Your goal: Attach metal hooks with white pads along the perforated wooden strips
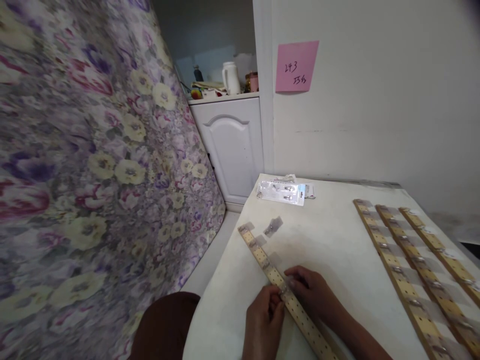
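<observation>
A long wooden strip point(300, 315) with rows of small holes lies slantwise on the white table. Small metal pieces point(252, 243) with clear plastic flaps sit across its far part. My left hand point(264, 320) is at the strip's left edge, its fingertips pinched together by a metal piece point(284, 290). From the other side, my right hand point(311, 292) has its thumb and bent fingers closed at the same spot. Whatever sits between the fingers is too small and covered to name. A loose clear plastic piece point(273, 226) with a small metal part lies beyond the hands.
Three similar strips point(397, 270) with metal pieces and plastic flaps lie along the table's right side. Clear blister packaging point(281, 192) rests at the back edge. A floral curtain point(112, 150) hangs at left. Behind stand a white cabinet point(232, 150) with a white jug point(231, 78).
</observation>
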Motion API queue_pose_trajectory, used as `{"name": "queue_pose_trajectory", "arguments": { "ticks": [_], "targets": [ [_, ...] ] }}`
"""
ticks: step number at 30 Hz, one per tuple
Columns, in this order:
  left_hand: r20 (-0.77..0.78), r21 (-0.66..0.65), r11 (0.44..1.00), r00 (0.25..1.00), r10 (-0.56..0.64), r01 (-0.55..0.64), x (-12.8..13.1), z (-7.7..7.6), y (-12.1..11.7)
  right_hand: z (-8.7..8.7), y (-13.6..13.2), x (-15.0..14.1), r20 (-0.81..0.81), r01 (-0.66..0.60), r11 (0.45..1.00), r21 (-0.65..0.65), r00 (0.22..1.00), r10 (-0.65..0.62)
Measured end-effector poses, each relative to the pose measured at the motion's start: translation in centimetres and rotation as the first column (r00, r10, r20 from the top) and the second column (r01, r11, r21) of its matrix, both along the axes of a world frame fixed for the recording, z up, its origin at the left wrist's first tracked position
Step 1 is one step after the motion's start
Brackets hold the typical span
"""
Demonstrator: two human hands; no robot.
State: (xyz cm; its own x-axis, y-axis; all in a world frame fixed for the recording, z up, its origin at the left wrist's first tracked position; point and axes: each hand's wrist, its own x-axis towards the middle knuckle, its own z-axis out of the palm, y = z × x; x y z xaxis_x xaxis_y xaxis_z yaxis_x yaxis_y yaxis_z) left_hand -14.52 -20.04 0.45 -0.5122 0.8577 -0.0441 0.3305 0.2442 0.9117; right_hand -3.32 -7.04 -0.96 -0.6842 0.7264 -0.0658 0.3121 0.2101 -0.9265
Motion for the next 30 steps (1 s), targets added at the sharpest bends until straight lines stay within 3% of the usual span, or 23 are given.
{"name": "queue_pose_trajectory", "arguments": {
  "ticks": [7,23,30],
  "targets": [
    [-0.016,0.004,1.0,1.0,-0.001,0.001,-0.13,-0.92,0.11,-0.07,-0.07,-0.02,0.046,-0.006,0.999,0.042,0.999,0.004],
    [-0.007,0.0,1.0,1.0,-0.006,0.006,-0.09,-0.69,0.08,-0.18,-0.67,-0.59,0.123,0.042,0.997,0.072,0.991,-0.051],
    [0.002,-0.004,1.0,1.0,-0.004,0.004,-0.05,-0.49,0.08,-0.6,-0.84,-0.89,0.136,0.084,0.996,0.017,0.987,-0.085]
  ]
}}
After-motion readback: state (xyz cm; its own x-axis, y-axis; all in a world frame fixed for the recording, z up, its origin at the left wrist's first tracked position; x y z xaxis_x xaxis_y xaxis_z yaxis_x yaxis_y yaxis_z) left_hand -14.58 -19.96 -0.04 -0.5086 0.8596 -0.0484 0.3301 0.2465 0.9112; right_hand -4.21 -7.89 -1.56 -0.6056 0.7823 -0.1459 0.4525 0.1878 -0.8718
